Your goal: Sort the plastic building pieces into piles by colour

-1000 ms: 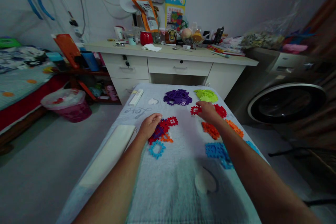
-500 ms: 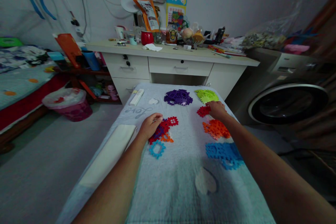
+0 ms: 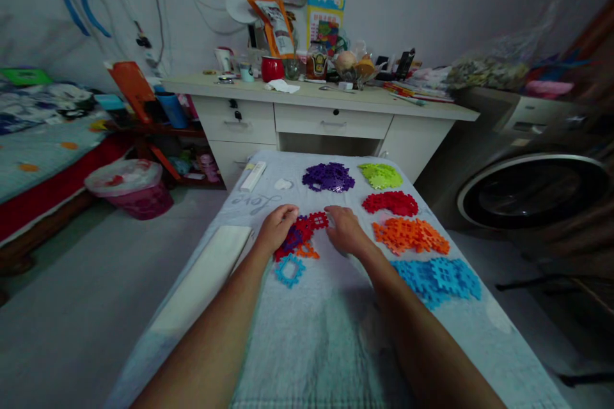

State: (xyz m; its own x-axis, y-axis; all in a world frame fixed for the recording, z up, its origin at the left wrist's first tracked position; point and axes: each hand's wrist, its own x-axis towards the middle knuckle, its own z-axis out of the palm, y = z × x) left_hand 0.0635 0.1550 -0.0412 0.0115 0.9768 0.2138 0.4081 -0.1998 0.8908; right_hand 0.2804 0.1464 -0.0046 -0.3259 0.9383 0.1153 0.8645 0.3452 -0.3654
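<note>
A small mixed heap of plastic grid tiles [image 3: 301, 238], red, purple, orange and one blue, lies on a pale blue cloth [image 3: 316, 326]. My left hand [image 3: 277, 227] rests on the heap's left side with its fingers curled over the tiles. My right hand [image 3: 343, 230] lies just right of the heap, fingers bent down at a red tile [image 3: 317, 220]; I cannot make out a grip. Sorted piles sit beyond and to the right: purple [image 3: 329, 177], lime green [image 3: 380, 175], red [image 3: 390, 203], orange [image 3: 410, 236] and blue [image 3: 436, 278].
A white flat bar [image 3: 201, 281] lies along the cloth's left edge, a small white box [image 3: 252, 176] at its far left. A cluttered white desk [image 3: 316, 115] stands behind, a washing machine [image 3: 532, 185] at the right, a pink bin [image 3: 129, 188] and a bed [image 3: 38, 153] at the left.
My right hand left the red pile at the far right and came back left to the mixed heap. The red tile it carried now lies on that pile. My left hand stayed put.
</note>
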